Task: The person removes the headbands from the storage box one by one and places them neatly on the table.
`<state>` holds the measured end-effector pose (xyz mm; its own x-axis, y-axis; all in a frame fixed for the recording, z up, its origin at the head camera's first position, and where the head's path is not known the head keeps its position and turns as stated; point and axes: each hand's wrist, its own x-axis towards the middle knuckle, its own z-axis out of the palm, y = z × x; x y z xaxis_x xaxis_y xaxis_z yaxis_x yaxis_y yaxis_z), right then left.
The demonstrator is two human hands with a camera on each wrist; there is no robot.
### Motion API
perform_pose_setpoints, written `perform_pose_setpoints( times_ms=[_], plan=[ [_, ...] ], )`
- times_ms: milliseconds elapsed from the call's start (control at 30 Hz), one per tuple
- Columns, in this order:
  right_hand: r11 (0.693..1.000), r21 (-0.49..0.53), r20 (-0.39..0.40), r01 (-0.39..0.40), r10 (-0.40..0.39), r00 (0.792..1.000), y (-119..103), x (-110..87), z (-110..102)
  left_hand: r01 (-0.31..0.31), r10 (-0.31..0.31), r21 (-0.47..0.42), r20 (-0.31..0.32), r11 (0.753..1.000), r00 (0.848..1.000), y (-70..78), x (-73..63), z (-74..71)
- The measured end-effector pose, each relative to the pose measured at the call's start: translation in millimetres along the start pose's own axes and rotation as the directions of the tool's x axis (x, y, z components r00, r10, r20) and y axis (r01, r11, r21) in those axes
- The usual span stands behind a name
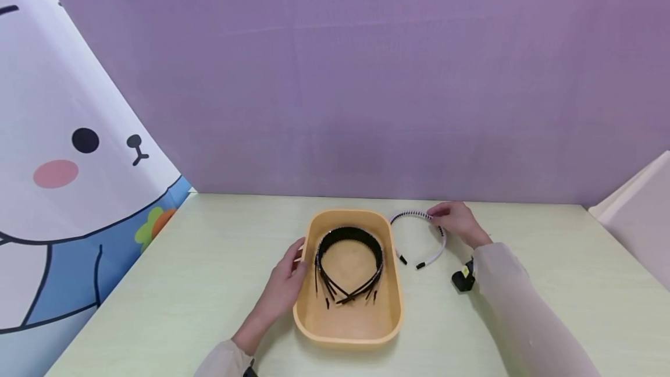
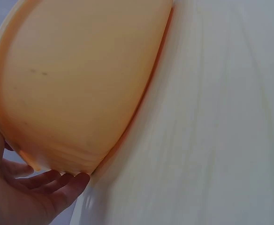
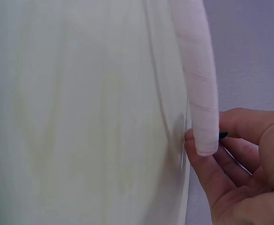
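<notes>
Black plastic headbands [image 1: 349, 260] already stacked in oblong orange plastic tray [image 1: 309, 313]. White wrapped headband [image 1: 424, 236] on table just right of tray (last one out), right hand [image 1: 456, 221] pinching it. Left hand [image 1: 285, 284], fingers straight, steadies tray wall.

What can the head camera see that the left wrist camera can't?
Only the head view shows the black headbands in the tray, the white headband that the right hand grips, and the purple wall. Only the left wrist view shows the tray's outer side close up, with fingers against it. Both show the tray, the left hand and the table.
</notes>
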<state>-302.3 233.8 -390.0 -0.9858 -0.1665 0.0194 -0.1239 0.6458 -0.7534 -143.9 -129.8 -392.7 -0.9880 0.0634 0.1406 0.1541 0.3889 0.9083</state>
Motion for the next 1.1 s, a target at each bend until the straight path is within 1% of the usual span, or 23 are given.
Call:
perform_pose_setpoints(
  times_ms=[433, 600, 733, 1100],
  plan=[
    [0.998, -0.067, -0.055, 0.002, -0.005, 0.998, -2.6, -0.3, 0.8, 0.002, -0.002, 0.010, 0.001, 1.000, 1.000, 1.3, 0.6, -0.4],
    [0.996, -0.086, -0.048, -0.006, 0.001, 0.999, -2.9, 0.0, 0.9, 0.003, -0.003, 0.005, 0.002, 1.000, 1.000, 1.7, 0.5, -0.1],
    [0.996, -0.083, -0.037, -0.020, 0.017, 0.999, -2.6, -0.6, 1.0, 0.002, -0.003, 0.011, 0.001, 1.000, 1.000, 1.4, 0.8, 0.2],
    [0.997, -0.083, -0.038, -0.006, 0.003, 0.999, -1.0, -1.5, -1.9, -0.002, 0.002, 0.014, 0.007, 1.000, 1.000, 1.2, 2.7, 2.8]
  ],
)
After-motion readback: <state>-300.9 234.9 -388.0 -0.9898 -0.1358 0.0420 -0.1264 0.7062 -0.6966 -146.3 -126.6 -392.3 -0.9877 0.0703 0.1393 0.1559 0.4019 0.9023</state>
